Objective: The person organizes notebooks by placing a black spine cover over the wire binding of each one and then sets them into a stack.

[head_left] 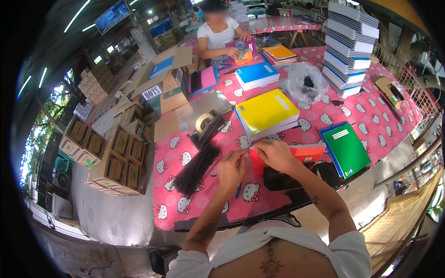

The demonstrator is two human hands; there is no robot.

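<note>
A red notebook (pixel 309 152) lies at the table's near side, standing or tilted up along its long edge. My right hand (pixel 274 154) is closed on its left end, fingertips at the corner. Just to the left, my left hand (pixel 233 167) is closed in a pinch by the same corner; whatever lies between its fingers is too small to make out. A bundle of black spiral binding coils (pixel 197 171) rests left of my left hand. Under my left wrist lies a blue pen-like stick (pixel 238 190). Beneath the red notebook is a black flat area (pixel 280 180).
Yellow notebooks (pixel 268 113) are stacked beyond my hands; a green notebook (pixel 346 149) lies right. A tape dispenser (pixel 206 127), blue notebooks (pixel 257 74), plastic bag (pixel 303 83) and tall notebook stack (pixel 348 51) stand farther off. A co-worker (pixel 220 34) handles a purple notebook. Cartons (pixel 118 162) sit left.
</note>
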